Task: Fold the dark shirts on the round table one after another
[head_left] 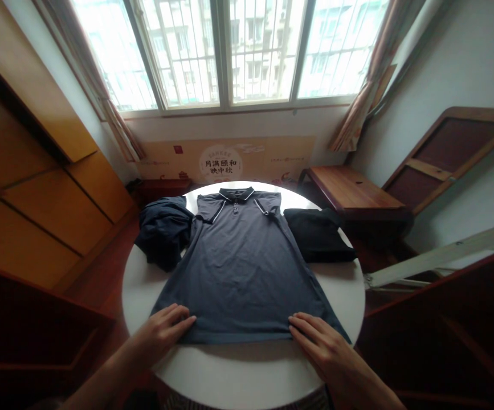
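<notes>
A grey-blue short-sleeved polo shirt [247,267] lies spread front side up, its dark, white-edged collar at the far side and its hem towards me. My left hand [165,327] rests on the shirt near the left end of the hem, fingers close together and thumb pointing inward. On the right part of the hem lies my right hand [319,336], its fingers stretched over the cloth. Both sleeves are turned inward at their cuffs. Whether any cloth is pinched under the fingertips is hidden.
The shirt lies on a round white table [229,376]. A crumpled dark navy garment [163,230] sits at its left, and a folded black garment [319,234] at its right. Beyond stand a low wooden table [353,188], wooden cabinets [37,210] and a barred window [225,51].
</notes>
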Action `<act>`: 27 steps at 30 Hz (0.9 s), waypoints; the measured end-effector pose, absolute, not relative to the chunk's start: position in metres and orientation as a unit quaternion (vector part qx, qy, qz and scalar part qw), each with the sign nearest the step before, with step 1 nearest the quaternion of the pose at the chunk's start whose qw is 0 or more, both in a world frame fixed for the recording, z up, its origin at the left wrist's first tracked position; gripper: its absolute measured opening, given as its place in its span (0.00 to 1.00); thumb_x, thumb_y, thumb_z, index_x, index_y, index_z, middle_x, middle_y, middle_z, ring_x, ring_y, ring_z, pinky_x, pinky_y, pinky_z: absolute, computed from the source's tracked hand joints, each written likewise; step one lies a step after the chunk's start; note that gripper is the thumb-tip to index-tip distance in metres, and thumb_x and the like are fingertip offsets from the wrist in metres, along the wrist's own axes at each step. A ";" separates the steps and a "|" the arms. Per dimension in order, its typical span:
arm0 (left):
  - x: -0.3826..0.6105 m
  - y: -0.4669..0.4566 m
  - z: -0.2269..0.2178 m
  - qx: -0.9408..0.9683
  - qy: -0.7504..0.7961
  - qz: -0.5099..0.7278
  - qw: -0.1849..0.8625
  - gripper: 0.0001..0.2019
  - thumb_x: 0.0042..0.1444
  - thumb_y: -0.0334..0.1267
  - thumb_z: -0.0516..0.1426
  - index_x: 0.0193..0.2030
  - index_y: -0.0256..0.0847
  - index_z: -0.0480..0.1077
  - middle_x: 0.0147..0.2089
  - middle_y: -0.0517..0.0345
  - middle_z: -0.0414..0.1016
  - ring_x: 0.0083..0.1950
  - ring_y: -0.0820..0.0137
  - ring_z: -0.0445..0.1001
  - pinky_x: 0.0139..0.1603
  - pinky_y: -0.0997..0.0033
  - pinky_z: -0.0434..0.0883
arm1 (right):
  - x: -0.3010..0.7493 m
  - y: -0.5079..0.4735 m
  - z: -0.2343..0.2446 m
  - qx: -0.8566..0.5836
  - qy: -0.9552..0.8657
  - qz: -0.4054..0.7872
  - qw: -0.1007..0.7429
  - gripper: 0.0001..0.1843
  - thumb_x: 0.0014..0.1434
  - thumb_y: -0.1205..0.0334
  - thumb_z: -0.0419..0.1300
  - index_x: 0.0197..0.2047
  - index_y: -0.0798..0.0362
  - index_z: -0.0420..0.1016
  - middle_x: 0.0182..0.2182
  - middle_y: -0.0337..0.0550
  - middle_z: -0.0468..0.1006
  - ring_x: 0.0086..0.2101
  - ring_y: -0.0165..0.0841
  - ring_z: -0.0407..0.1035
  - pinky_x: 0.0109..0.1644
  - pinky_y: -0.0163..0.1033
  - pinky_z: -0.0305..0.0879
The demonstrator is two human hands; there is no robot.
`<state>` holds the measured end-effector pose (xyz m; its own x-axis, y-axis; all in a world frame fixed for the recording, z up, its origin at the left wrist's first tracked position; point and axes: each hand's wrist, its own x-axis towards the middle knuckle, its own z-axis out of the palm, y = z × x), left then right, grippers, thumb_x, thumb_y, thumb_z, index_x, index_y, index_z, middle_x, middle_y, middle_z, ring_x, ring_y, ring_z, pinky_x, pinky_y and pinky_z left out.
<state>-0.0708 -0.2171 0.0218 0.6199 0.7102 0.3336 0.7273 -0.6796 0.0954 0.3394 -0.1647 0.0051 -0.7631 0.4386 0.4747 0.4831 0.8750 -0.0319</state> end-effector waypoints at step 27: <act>-0.048 -0.223 0.021 -0.891 -0.408 -0.190 0.062 0.16 0.64 0.24 0.48 0.53 0.37 0.71 0.41 0.50 0.75 0.41 0.66 0.75 0.45 0.64 0.78 | 0.337 -0.162 0.004 -0.292 -0.926 -0.024 0.240 0.12 0.65 0.74 0.48 0.42 0.55 0.71 0.32 0.45 0.72 0.33 0.36 0.67 0.38 0.41 0.66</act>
